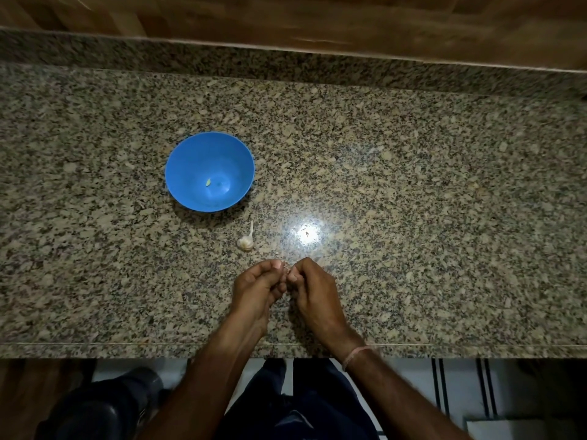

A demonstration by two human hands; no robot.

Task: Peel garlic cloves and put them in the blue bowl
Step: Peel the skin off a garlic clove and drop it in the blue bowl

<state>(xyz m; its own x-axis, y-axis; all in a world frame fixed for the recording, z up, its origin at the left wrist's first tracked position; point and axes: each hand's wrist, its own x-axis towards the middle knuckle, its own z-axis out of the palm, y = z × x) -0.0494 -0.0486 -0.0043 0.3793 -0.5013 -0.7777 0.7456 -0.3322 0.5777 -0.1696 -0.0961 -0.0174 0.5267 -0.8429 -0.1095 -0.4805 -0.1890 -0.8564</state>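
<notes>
A small pale garlic piece (287, 270) sits pinched between the fingertips of both my hands, held just above the counter near its front edge. Almost all of it is hidden by my fingers, so I cannot tell whether it is a whole clove or how much skin is on it. My left hand (259, 285) and right hand (310, 285) are drawn close together, knuckles up, fingers curled inward and touching at the tips around that piece.

Just beyond my left hand, a small white garlic bulb with a thin dry stem (245, 242) lies on the counter, apart from my fingers, its stem pointing away from me. Farther back and a little left stands a round blue plastic bowl (181, 154), upright. One tiny pale yellowish clove (208, 182) rests at its bottom.

All of this is on a speckled grey and beige granite countertop (413, 185), with a bright spot of reflected light (307, 233) just right of the bulb. A brown wooden panel (317, 17) runs behind the counter. A thin pink thread band (354, 355) circles my right wrist. Below the counter edge are my dark trousers (301, 408) and a pale floor (413, 392).
</notes>
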